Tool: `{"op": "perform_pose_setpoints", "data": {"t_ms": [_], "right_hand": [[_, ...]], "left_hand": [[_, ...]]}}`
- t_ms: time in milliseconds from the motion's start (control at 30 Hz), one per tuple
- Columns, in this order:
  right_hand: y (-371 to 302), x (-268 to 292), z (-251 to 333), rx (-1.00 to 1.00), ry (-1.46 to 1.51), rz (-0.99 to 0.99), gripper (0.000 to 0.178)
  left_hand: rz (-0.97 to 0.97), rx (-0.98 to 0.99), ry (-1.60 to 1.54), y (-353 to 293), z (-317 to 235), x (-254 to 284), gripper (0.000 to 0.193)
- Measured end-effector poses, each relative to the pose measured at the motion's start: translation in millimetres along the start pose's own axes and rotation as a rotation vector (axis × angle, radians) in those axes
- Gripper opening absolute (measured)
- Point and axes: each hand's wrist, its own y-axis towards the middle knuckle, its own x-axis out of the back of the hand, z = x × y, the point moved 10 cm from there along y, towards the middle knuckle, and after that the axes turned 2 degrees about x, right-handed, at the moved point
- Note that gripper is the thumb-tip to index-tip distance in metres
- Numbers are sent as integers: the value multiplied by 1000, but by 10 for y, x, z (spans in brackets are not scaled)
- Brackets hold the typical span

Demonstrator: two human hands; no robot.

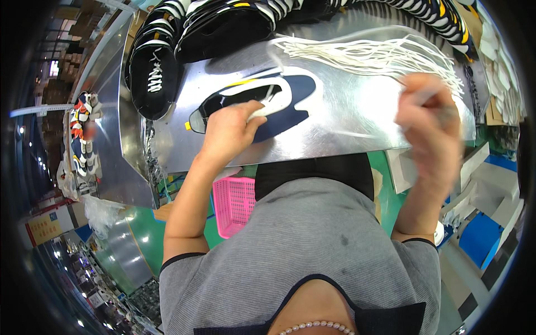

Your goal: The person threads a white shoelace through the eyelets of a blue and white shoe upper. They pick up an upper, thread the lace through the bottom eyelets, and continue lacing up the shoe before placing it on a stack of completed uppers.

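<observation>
A flat navy, white and black shoe upper (304,88) lies on the shiny metal table (184,153), with a yellow strip along its far edge. My left hand (231,128) is closed on it, the fingers pinching the white rim of its opening. A white shoelace runs up from the upper toward the far side. To the right, my right hand (429,117) is raised over the table, smeared by motion. Its fingers look curled together; what they hold, if anything, I cannot make out. Just beyond it lies a loose bundle of white shoelaces (357,56).
Stacked black shoe uppers (153,78) line the table's far left, and another row (430,17) curves along the far right. Below the table edge stands a pink plastic basket (234,204). A blue box (481,239) sits at the lower right.
</observation>
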Motion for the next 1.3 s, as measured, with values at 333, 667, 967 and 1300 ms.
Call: {"op": "perform_pose_setpoints", "data": {"t_ms": [333, 667, 967, 1300], "right_hand": [[458, -479, -1380, -185, -237, 137, 19], [521, -433, -1521, -172, -389, 43, 22], [-56, -181, -1448, -172, -496, -39, 32], [-331, -466, -1661, -360, -561, 114, 16]], "left_hand": [[21, -120, 14, 48, -376, 104, 28], [130, 73, -106, 352, -140, -294, 25], [114, 74, -62, 438, -69, -363, 29], [128, 91, -120, 447, -71, -342, 29]]}}
